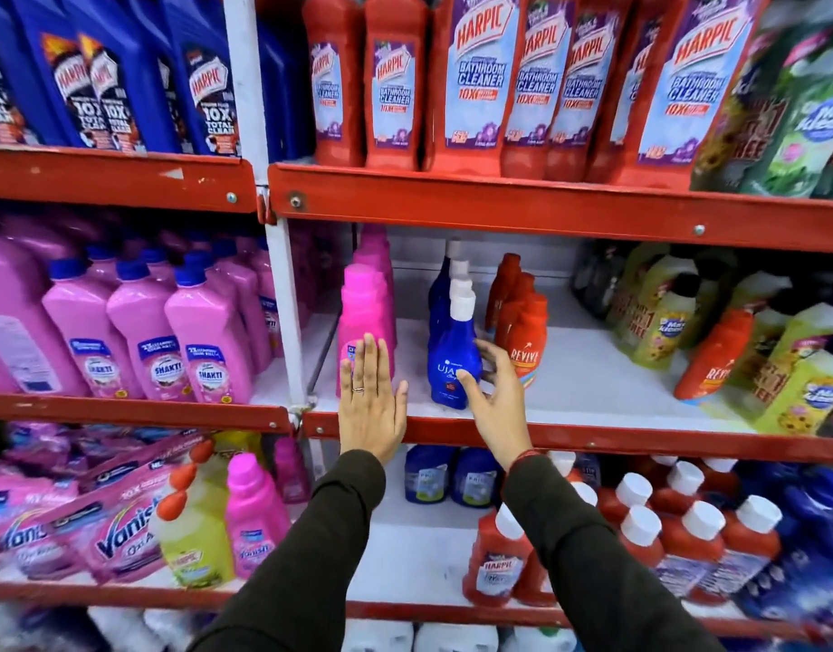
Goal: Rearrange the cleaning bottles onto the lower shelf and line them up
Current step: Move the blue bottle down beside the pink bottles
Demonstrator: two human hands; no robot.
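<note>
On the middle shelf (570, 383) stand three short rows of small bottles: pink ones (360, 317) at the left, blue white-capped ones (452, 350) in the middle, orange-red ones (523, 331) to the right. My left hand (372, 407) is flat with fingers straight, its palm in front of the front pink bottle. My right hand (492, 392) is spread around the right side of the front blue bottle, the thumb on its label, the fingers behind it. Whether it grips the bottle I cannot tell. The lower shelf (419, 552) has a bare white patch below my forearms.
Red Harpic bottles (475, 77) fill the top shelf, blue ones at the left. Pink Shakti bottles (203, 341) crowd the left bay. Green-yellow bottles (664, 322) and a tilted orange one (715, 355) lie at the right. Below stand white-capped red bottles (664, 534), Vanish pouches (113, 524) and dark blue packs (452, 472).
</note>
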